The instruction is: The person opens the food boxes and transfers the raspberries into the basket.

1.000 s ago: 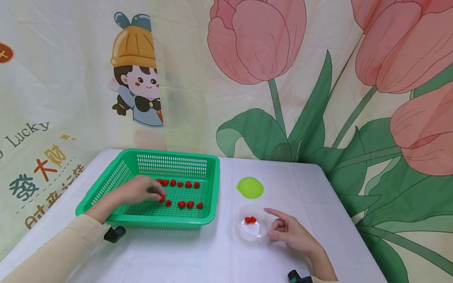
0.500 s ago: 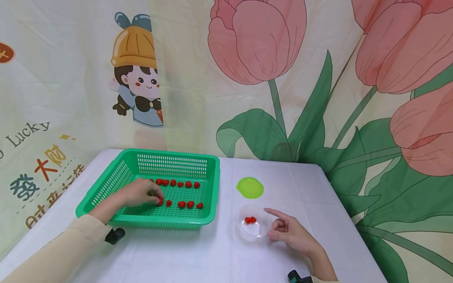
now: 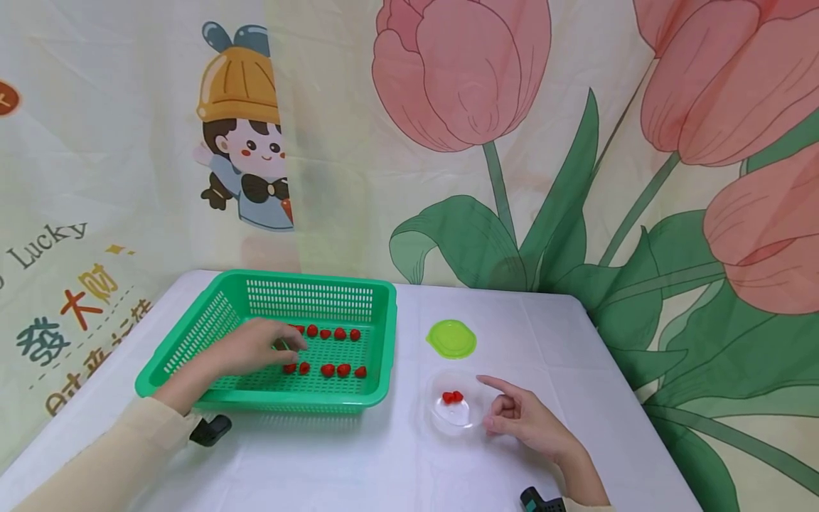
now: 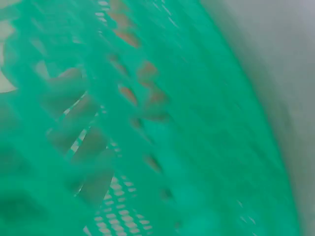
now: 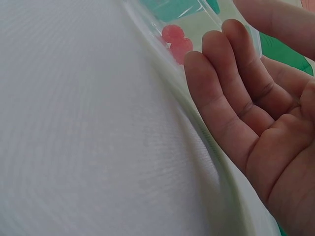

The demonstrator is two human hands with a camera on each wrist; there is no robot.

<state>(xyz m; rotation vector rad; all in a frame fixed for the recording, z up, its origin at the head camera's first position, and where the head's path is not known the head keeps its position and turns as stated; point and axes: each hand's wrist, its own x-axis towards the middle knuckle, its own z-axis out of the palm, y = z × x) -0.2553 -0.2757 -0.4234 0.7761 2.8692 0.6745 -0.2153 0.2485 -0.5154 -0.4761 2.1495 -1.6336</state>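
My left hand hovers inside the green plastic basket, thumb and forefinger apart with nothing visible between them. Just under the thumb lies a small red strawberry, at the left of the front row. A back row of strawberries is partly hidden by the hand. The left wrist view is badly blurred. At the right side of a clear round bowl, my right hand rests its straight forefinger and thumb near the rim, other fingers loosely bent. Red strawberries sit together in the bowl.
Behind the bowl lies a lime-green lid. White cloth covers the table. A printed curtain with tulips hangs at the back edge. The basket's tall walls surround the left hand.
The left hand first carries a strawberry toward the front-left and sets it at the row's left end. It has since let go and risen slightly right. The right hand stays still.
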